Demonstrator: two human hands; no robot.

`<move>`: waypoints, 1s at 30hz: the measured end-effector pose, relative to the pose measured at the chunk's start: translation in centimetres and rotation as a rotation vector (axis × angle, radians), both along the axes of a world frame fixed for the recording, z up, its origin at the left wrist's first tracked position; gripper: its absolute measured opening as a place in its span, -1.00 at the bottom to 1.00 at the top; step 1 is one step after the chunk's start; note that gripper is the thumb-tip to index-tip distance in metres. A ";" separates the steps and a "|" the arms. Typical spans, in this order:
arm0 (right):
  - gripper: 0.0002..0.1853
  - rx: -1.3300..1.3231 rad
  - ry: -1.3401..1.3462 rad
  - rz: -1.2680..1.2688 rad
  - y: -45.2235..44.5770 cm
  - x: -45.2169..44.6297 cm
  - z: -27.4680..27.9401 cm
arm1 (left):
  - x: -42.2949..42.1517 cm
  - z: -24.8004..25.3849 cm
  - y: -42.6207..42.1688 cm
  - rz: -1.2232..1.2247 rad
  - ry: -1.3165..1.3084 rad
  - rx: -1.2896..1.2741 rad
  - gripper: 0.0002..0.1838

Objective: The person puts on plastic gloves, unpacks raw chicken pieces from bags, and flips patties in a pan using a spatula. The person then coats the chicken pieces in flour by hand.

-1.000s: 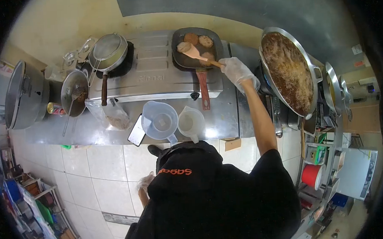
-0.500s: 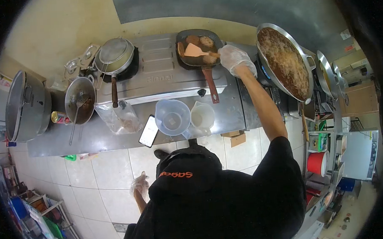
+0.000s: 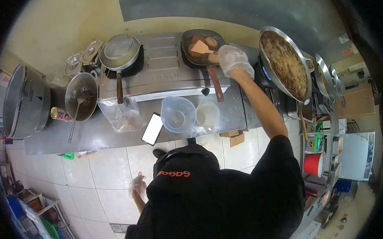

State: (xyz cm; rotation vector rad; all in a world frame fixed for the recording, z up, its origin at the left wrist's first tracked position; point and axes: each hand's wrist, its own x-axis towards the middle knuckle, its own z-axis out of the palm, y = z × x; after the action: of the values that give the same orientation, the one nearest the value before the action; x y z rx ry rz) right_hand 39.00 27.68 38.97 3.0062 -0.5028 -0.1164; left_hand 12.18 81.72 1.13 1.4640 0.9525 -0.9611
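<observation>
My right hand [image 3: 233, 59], in a clear plastic glove, is closed on the handle of a spatula with an orange-pink blade [image 3: 200, 47]. The blade is over a dark square frying pan [image 3: 187, 39] on the right burner. Several browned patties [image 3: 211, 42] lie in the pan, one partly under the blade. The pan's reddish-brown handle [image 3: 215, 84] points towards me, and no hand is on it. My left hand [image 3: 138, 184], gloved too, hangs low beside my body above the floor. Its fingers look loosely apart, with nothing seen in them.
A large wok of bubbling brown oil [image 3: 285, 64] stands right of my forearm. On the stove's left sits a saucepan with a strainer [image 3: 119, 52]. The counter's front holds a blue-tinted jug [image 3: 178, 114], a whitish jug [image 3: 208, 115], a phone [image 3: 152, 129] and a plastic bag [image 3: 121, 116].
The spatula blade has shifted slightly and tilted in the pan, with my right hand still on its handle. The view has moved a little. My left hand stays low.
</observation>
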 end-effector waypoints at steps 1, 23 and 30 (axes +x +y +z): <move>-0.74 -0.120 0.005 0.083 -2.3 0.3 -1.4 | 0.2 0.4 -0.4 0.009 0.000 -0.005 -0.38; -0.76 -0.355 0.204 0.196 -15.4 3.2 0.4 | -0.9 4.6 -11.7 -0.285 0.015 0.141 -0.39; -0.78 -0.168 0.243 0.278 -17.1 3.3 0.4 | -2.7 4.5 -13.4 -0.259 0.021 0.121 -0.41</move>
State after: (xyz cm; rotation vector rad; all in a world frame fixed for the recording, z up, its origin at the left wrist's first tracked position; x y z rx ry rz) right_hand 42.34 10.56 39.37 2.8087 -0.0667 -0.3902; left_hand 9.46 68.33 5.60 1.7121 0.8615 -1.1232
